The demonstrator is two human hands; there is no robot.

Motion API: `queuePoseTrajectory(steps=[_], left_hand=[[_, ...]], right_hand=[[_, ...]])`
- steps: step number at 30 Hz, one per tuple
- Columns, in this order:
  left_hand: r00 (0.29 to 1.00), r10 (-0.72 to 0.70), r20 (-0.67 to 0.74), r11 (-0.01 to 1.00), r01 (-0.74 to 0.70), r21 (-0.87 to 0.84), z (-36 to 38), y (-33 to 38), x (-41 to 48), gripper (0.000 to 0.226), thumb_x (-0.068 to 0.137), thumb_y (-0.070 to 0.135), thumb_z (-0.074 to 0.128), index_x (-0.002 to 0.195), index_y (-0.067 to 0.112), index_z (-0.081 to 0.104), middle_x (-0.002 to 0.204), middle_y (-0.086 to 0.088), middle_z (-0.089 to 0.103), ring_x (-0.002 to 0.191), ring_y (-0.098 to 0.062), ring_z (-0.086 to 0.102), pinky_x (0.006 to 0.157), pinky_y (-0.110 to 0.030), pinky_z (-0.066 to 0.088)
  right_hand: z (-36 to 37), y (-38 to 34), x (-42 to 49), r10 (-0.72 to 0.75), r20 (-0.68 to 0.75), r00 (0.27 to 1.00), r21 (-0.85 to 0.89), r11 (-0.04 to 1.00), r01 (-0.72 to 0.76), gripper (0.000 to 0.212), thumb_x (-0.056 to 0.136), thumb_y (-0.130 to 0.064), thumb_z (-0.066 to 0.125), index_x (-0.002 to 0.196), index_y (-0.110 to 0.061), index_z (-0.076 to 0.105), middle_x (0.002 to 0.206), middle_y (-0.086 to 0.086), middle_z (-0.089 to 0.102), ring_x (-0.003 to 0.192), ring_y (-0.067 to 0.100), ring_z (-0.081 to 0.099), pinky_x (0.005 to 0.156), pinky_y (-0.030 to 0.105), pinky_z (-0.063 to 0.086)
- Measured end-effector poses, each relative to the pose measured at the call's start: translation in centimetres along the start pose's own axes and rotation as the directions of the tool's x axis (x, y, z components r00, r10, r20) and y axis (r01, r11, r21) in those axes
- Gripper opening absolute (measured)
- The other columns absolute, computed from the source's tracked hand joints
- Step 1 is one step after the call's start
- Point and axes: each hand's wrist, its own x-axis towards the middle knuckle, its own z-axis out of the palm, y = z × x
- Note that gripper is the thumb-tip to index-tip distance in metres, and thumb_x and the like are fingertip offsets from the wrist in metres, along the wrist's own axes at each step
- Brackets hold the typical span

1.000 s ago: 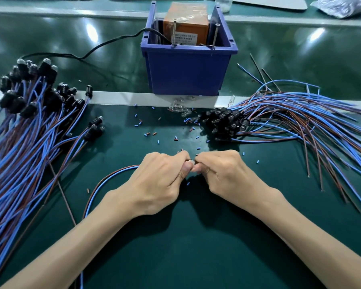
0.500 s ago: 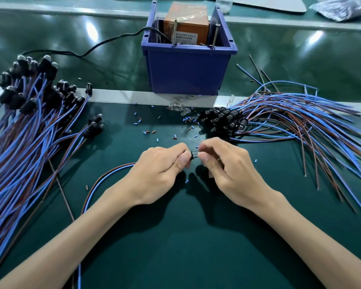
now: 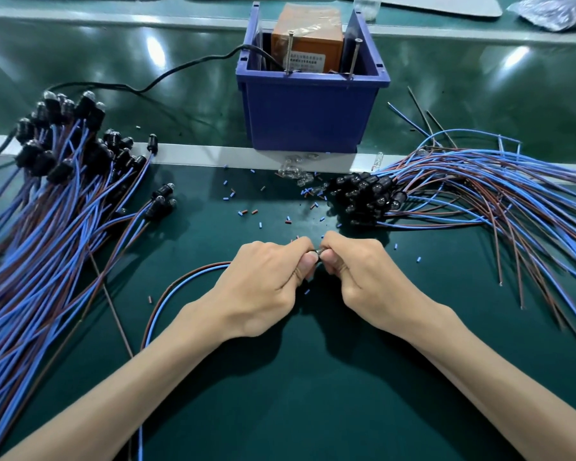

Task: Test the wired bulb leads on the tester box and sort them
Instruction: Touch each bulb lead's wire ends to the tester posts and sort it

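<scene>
Green table (image 3: 313, 410) under everything. On the left, a big heap of blue and brown wires (image 3: 30, 261) with black bulb holders. On the right, a second heap (image 3: 479, 201), holders pointing left. Far centre, a blue box (image 3: 310, 108) with an orange tester (image 3: 308, 38) inside. Near centre, left hand (image 3: 263, 284) and right hand (image 3: 363, 277) together, fingers curled tight, both pinching one bulb lead (image 3: 193, 273), its wires looping away left. Just beyond the hands, tiny wire scraps (image 3: 243, 212) and loose glass bulbs (image 3: 296, 171).
</scene>
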Motion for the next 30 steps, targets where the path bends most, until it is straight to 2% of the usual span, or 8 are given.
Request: queuePoseTrajectory(steps=[5,9,12,15,19,21,26,30], left_hand=[[0.999,0.011,-0.03,1.0,-0.011,0.001,0.1,-0.2,0.0,0.033,0.094,0.043,0.018,0.078,0.022,0.037,0.053,0.009,0.041,0.052,-0.026,0.039,0.054,-0.041,0.041],[0.996,0.045,-0.082,0.998,-0.042,0.035,0.2,0.0,0.1,0.021,0.099,0.033,0.035,0.08,0.026,0.031,0.051,0.014,0.032,0.053,-0.018,0.026,0.051,-0.032,0.03],[0.998,-0.004,-0.057,0.993,-0.002,-0.117,0.1,-0.4,0.2,0.021,0.097,0.032,0.039,0.092,0.016,0.053,0.064,0.02,0.045,0.062,-0.007,0.036,0.061,-0.029,0.036],[0.996,-0.056,-0.064,0.968,0.038,-0.248,-0.1,-0.7,0.3,0.023,0.095,0.03,0.042,0.094,0.013,0.057,0.068,0.014,0.049,0.063,-0.002,0.044,0.063,-0.015,0.037],[0.99,-0.1,-0.1,0.951,0.065,-0.302,-0.3,-0.8,0.3,0.02,0.094,0.028,0.045,0.091,0.013,0.058,0.074,-0.003,0.061,0.069,-0.015,0.051,0.069,-0.023,0.041],[0.987,-0.097,-0.125,0.935,0.048,-0.351,-0.4,-0.7,0.3,0.019,0.093,0.025,0.046,0.093,0.013,0.061,0.079,0.003,0.061,0.072,-0.013,0.052,0.071,-0.024,0.042],[0.974,-0.149,-0.17,0.756,0.001,-0.655,-1.0,0.1,0.4,0.015,0.097,0.026,0.047,0.096,0.019,0.06,0.083,0.023,0.056,0.071,-0.003,0.047,0.07,-0.016,0.037],[0.948,-0.185,-0.26,0.557,-0.117,-0.822,-0.4,2.4,0.5,0.028,0.09,0.045,0.058,0.097,0.018,0.064,0.098,0.011,0.052,0.074,-0.013,0.052,0.068,-0.028,0.046]], right_hand=[[-0.2,-0.3,-0.3,0.032,0.027,0.999,0.077,0.996,-0.034,0.027,0.098,-0.021,0.035,0.071,-0.019,0.035,0.059,0.0,0.043,0.056,0.017,0.035,0.055,0.032,0.032],[-0.5,-0.4,-0.1,0.047,-0.043,0.998,0.113,0.993,-0.042,0.033,0.098,-0.023,0.038,0.068,-0.01,0.041,0.06,0.006,0.046,0.057,0.019,0.04,0.058,0.029,0.035],[-0.3,-0.3,0.0,0.041,-0.117,0.992,0.108,0.994,-0.028,0.03,0.096,-0.018,0.044,0.068,-0.01,0.044,0.058,0.004,0.046,0.057,0.017,0.04,0.057,0.022,0.033],[-0.5,0.0,-0.3,0.081,-0.248,0.965,0.115,0.992,-0.053,0.037,0.096,-0.016,0.043,0.064,0.001,0.046,0.053,0.008,0.047,0.053,0.019,0.041,0.054,0.026,0.034],[-0.8,0.2,-0.4,0.212,-0.362,0.908,0.258,0.959,-0.121,0.037,0.093,-0.018,0.046,0.064,0.003,0.052,0.051,0.006,0.057,0.042,0.006,0.052,0.049,0.021,0.04],[-0.7,0.1,-0.3,0.203,-0.337,0.919,0.341,0.937,-0.082,0.03,0.089,-0.012,0.054,0.064,0.004,0.057,0.058,0.007,0.062,0.043,0.004,0.057,0.048,0.017,0.043],[-0.5,-0.1,-0.4,0.233,-0.18,0.956,0.524,0.845,-0.107,0.024,0.083,0.002,0.069,0.063,0.003,0.057,0.056,0.006,0.062,0.042,0.01,0.058,0.045,0.018,0.046],[0.1,-1.2,-0.4,0.194,-0.109,0.975,0.663,0.745,-0.074,0.025,0.079,0.003,0.07,0.088,-0.018,0.061,0.064,0.007,0.06,0.047,0.013,0.059,0.048,0.019,0.048]])
